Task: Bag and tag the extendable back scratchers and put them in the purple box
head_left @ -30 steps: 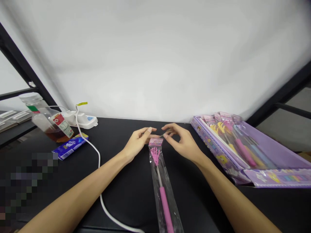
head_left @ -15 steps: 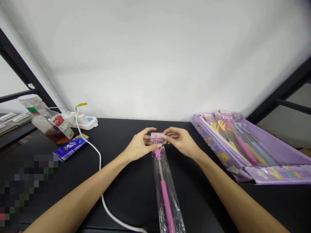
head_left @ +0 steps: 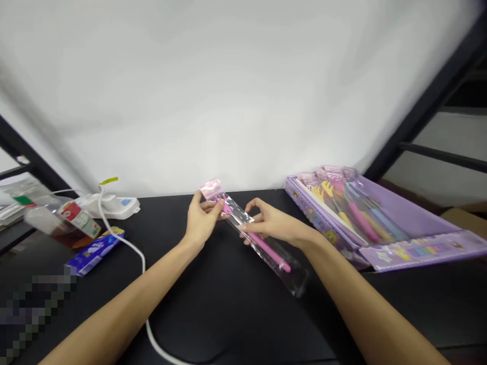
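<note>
A pink back scratcher in a clear plastic sleeve with a pink header card is lifted off the black table, slanting from upper left to lower right. My left hand pinches the sleeve near the header end. My right hand grips the sleeve around its middle, where the pink handle begins. The sleeve's lower end hangs free above the table.
A purple display box holding several packaged scratchers lies open at the right. At the left are a tilted bottle of brown liquid, a blue packet, a white power strip and its white cable. A black frame bar rises at the right.
Both hands took hold of the sleeved scratcher, which lay on the table, and lifted it, turning its handle end to the right. The camera view has shifted to the right.
</note>
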The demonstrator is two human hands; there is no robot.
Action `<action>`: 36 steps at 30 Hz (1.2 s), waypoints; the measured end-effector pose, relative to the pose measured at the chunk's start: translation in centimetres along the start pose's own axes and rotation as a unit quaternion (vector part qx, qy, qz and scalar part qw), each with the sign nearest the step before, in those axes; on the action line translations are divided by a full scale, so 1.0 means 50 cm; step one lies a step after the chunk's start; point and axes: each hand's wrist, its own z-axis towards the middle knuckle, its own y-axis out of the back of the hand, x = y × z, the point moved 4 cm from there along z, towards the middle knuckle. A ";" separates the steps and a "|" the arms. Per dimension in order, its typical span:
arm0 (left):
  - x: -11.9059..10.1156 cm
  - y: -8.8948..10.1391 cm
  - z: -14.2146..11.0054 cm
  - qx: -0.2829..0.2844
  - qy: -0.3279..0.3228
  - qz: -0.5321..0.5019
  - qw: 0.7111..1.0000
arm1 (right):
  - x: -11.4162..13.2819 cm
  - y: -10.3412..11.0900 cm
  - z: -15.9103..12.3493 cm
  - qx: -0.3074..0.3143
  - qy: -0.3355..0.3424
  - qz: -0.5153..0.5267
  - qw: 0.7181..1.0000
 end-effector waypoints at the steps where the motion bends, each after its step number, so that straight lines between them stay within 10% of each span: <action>1: -0.006 -0.011 0.010 -0.011 0.000 -0.007 1.000 | 0.009 0.010 -0.008 -0.017 0.015 0.007 1.000; 11: -0.016 -0.271 0.037 0.185 0.059 0.075 0.978 | 0.075 0.261 -0.155 -0.266 0.090 -0.162 0.946; 19: 0.006 -0.447 -0.029 0.342 -0.289 0.396 0.801 | 0.002 0.418 -0.199 -0.459 0.055 -0.359 0.811; 27: 0.013 -0.458 -0.018 0.347 -0.320 0.463 0.750 | -0.078 0.412 -0.210 -0.356 0.063 -0.493 0.791; 32: 0.011 -0.425 -0.018 0.381 -0.315 0.448 0.745 | -0.007 0.368 -0.209 -0.387 0.148 -0.469 0.780; 36: -0.002 -0.359 -0.013 0.399 -0.312 0.464 0.727 | 0.063 0.278 -0.151 -0.327 0.206 -0.384 0.838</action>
